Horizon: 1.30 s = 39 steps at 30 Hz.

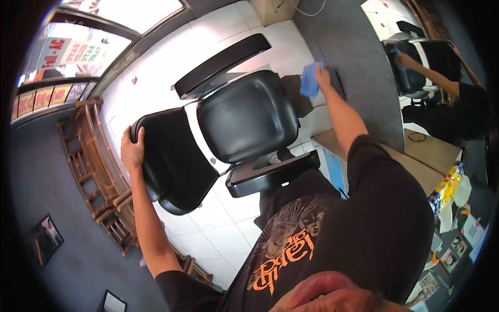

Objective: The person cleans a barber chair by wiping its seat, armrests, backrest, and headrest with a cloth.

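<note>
A black padded salon chair fills the middle, with its seat (247,117), its backrest (174,158) on the left and an armrest on each side. My left hand (133,148) rests on the outer edge of the backrest, thumb apart from the fingers. Over on the right, my right hand (323,78) grips a blue cloth (311,79) beyond the front of the seat, near the chair's dark footrest (336,86). The cloth hangs apart from the seat cushion.
A bamboo bench (96,171) stands along the left wall below windows. On the right are a mirror (429,78) showing the chair and person, a wooden counter (416,169) and a yellow-blue packet (448,188). White tiles (228,218) cover the floor.
</note>
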Motion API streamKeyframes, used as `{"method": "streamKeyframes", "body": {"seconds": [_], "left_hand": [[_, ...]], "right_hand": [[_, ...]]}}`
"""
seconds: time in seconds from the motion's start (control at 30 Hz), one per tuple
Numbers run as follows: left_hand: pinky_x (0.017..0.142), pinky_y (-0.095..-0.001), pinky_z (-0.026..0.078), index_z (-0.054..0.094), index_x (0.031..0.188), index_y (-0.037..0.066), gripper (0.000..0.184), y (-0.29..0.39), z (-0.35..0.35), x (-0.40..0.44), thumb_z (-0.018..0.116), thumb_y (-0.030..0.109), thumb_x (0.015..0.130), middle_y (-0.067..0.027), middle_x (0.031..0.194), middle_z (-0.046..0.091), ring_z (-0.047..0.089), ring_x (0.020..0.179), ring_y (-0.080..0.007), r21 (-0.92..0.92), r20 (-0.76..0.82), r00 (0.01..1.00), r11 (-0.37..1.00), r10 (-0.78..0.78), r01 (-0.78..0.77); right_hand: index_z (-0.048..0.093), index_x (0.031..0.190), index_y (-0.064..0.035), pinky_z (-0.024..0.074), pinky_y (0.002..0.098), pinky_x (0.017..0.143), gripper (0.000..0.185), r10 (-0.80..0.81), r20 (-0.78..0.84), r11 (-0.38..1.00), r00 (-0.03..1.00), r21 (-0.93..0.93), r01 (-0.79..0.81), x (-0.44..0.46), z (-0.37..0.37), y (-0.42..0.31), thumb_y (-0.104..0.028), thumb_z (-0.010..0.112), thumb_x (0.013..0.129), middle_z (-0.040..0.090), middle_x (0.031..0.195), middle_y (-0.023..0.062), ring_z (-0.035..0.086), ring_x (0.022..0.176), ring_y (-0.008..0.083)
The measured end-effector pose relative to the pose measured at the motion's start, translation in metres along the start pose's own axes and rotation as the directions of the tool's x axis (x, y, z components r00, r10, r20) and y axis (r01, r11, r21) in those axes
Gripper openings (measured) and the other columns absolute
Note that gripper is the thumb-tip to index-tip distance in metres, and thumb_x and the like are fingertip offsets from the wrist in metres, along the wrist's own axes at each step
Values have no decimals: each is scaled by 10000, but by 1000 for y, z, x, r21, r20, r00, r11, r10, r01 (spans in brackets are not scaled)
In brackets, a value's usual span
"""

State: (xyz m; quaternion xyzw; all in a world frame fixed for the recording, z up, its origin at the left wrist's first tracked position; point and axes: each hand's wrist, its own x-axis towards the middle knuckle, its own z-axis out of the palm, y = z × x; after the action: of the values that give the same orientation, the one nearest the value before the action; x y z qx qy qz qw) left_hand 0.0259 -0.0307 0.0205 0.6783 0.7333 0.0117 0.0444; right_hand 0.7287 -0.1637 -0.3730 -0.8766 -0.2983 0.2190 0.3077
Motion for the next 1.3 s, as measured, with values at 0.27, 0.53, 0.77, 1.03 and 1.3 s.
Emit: {"method": "streamKeyframes", "body": {"seconds": [0.27, 0.53, 0.77, 1.03, 1.3], "left_hand": [[1083, -471, 479, 584, 1450, 84, 718, -6, 3, 0, 597, 621, 972, -180, 1400, 649, 621, 1281, -381, -5, 15, 999, 999, 34, -34], [1044, -513, 502, 545, 1479, 108, 717, -2, -10, -11, 537, 636, 993, -202, 1368, 650, 651, 1222, -407, 13, 76, 997, 999, 31, -32], [1008, -535, 520, 492, 1512, 77, 776, -29, 3, -4, 438, 666, 1010, -300, 1345, 616, 661, 1171, -482, 19, 86, 983, 986, 163, -165], [1057, -500, 508, 457, 1533, 15, 863, -35, 5, 1, 466, 682, 985, -331, 1407, 576, 629, 1248, -471, -30, 135, 975, 984, 176, -173], [1202, -679, 249, 519, 1499, 96, 730, -49, 22, 1, 625, 542, 931, -265, 1605, 369, 277, 1538, -418, -129, -20, 910, 902, 414, -413]], "right_hand": [[678, 1171, -26, 521, 536, 899, 639, -17, 558, 950, 829, -250, 188, -285, -118, 1, -611, 453, 1048, 721, 1098, 256, 689, 1025, 435], [693, 1046, -52, 532, 542, 781, 384, -339, 575, 798, 744, -243, 552, -473, -16, -91, -398, 525, 1039, 723, 810, 208, 720, 798, 419], [705, 1212, -27, 544, 482, 933, 550, -152, 535, 988, 831, 97, 119, -554, 75, -135, -511, 484, 1072, 753, 1058, 203, 718, 1012, 398], [714, 1194, 0, 535, 377, 894, 593, 225, 343, 865, 912, 361, -349, -607, 27, -183, -547, 530, 1060, 749, 1052, 112, 703, 1006, 212], [649, 1263, -47, 509, 504, 941, 516, -145, 196, 921, 970, 384, 60, -655, 46, -350, -500, 488, 1077, 700, 1126, 308, 659, 1119, 490]]}}
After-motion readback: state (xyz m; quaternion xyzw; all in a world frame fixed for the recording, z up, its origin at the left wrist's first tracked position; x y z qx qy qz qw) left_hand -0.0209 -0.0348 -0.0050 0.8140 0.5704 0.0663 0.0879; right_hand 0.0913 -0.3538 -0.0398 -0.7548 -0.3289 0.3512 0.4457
